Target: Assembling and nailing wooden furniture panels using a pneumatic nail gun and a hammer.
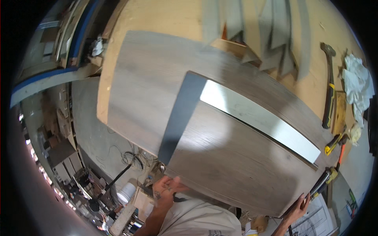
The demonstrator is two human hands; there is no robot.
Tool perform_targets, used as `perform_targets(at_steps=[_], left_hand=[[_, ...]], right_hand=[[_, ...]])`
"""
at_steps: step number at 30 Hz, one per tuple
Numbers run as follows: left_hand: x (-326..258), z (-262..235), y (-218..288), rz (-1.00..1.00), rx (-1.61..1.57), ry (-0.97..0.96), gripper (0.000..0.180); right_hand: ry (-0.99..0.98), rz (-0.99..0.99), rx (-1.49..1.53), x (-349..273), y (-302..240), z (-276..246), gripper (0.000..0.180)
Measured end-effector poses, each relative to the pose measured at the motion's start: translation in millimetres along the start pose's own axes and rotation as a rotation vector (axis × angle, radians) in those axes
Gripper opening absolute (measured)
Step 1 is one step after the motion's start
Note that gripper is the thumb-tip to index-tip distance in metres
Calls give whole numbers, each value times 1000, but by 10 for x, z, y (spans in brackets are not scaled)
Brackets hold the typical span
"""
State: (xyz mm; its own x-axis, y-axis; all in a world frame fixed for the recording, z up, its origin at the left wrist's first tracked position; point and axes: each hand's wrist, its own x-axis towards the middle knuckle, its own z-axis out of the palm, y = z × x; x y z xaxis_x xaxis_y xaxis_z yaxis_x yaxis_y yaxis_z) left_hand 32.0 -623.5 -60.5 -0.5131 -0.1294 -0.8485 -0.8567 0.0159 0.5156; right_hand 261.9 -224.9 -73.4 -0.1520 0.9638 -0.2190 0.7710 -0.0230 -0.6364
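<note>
A brown wood-grain panel [236, 157] lies on a larger grey-brown wood-grain board [145, 78] in front of me. A dark grey strip [179, 118] runs along the panel's left side, and a whitish strip [256, 118] along its far side. My left hand [165, 188] is at the panel's near left corner, its fingers stretched out and partly smeared by motion. At the near right corner, my right hand [300, 208] has its fingers up against the panel's edge and grips it. Its thumb is hidden.
Grey pointed offcuts [271, 39] lie blurred at the far side of the pale worktop [169, 17]. To the right are a hammer [330, 82], a crumpled white cloth [356, 82] and several hand tools. A white bucket [126, 192] and loose cables stand lower left.
</note>
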Motion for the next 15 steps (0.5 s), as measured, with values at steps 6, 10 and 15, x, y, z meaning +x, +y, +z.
perform_targets(at_steps=[6, 10, 15], left_hand=[[-50, -160, -5, 52, 126, 162, 31], [-44, -5, 17, 116, 224, 139, 29], [-48, -14, -19, 114, 158, 150, 27]], right_hand=[[-2, 111, 31, -9, -68, 208, 34], [21, 60, 2, 31, -2, 189, 40], [14, 104, -7, 21, -25, 136, 45]])
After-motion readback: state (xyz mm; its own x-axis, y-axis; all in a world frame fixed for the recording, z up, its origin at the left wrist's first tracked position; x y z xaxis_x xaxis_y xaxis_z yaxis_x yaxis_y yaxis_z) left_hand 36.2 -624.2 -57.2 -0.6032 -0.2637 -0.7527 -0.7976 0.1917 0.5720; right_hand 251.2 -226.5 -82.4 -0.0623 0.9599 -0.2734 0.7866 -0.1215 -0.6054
